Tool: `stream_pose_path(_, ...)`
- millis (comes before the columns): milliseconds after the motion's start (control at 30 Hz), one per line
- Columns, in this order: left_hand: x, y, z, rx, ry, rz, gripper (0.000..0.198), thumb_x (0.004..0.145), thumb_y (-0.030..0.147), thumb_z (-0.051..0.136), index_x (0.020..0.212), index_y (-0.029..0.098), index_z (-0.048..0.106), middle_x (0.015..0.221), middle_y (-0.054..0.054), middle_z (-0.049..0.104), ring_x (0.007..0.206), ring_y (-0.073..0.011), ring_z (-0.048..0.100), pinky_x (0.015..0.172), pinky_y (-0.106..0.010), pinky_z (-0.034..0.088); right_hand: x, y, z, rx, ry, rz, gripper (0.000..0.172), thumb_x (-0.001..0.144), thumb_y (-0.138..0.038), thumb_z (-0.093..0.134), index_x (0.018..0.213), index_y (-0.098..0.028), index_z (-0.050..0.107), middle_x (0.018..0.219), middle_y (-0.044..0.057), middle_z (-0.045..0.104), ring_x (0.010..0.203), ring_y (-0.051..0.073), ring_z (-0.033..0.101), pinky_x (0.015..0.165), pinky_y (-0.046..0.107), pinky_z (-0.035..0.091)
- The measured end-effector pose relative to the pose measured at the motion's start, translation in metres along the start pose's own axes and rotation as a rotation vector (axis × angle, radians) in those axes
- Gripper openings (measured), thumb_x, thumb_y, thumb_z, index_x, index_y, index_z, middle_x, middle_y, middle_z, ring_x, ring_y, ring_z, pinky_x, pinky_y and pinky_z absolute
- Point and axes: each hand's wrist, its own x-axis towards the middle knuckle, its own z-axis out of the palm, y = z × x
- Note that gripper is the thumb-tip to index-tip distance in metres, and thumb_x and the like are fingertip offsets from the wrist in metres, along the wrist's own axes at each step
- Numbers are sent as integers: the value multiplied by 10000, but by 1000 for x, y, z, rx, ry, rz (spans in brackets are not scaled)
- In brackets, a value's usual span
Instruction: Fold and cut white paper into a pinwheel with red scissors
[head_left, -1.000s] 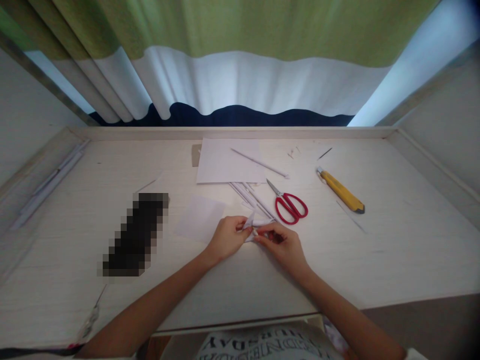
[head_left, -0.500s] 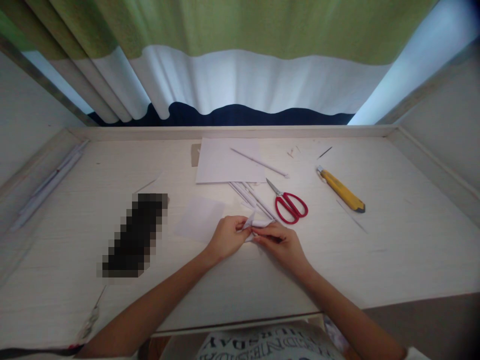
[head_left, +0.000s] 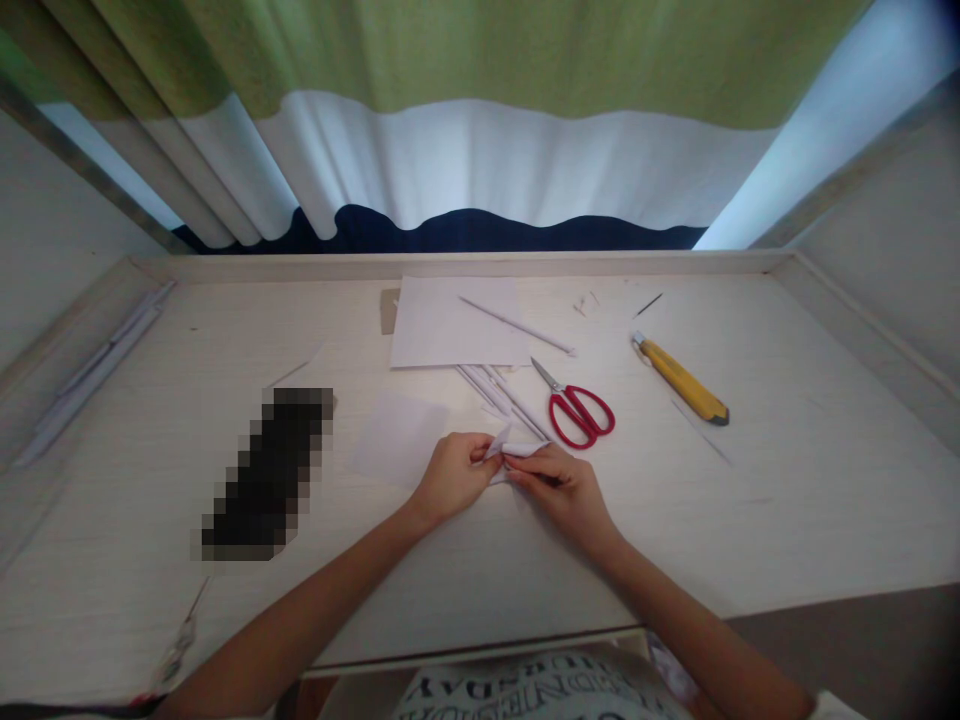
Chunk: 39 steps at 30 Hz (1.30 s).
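Note:
Between my two hands is a small piece of white paper (head_left: 498, 441), partly folded, its upper corner sticking up. My left hand (head_left: 459, 475) pinches its left side, thumb and fingers closed on it. From the other side my right hand (head_left: 566, 490) grips the paper with thumb and forefinger, close to the left fingertips. Much of the paper is hidden behind the fingers. Just beyond the hands lie several thin rolled paper sticks (head_left: 517, 402). Red-handled scissors (head_left: 574, 408) rest to the right of these, blades pointing away. A square sheet of paper (head_left: 397, 435) lies left of my left hand.
A larger white sheet (head_left: 442, 325) lies farther back with a rolled paper stick (head_left: 517, 325) on it. At right is a yellow utility knife (head_left: 681, 380). A blurred-out dark object (head_left: 266, 480) lies left. Folded paper strips (head_left: 97, 375) rest by the left wall.
Almost nothing differs. Both hands keep their grip on the paper in the same place; the whole view has shifted very slightly.

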Motion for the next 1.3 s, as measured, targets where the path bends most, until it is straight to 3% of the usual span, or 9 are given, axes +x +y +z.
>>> stream_pose_path(1300,-1,0,0,-4,20,-24,243,700,199,463,846,122,641,712,-16,670,816,-196,601,699,-247,461,-1,-5,1,-42,22,-50,150,698,-201,606,823,-241,678,683,35,659,654,163,555,599,297,443)
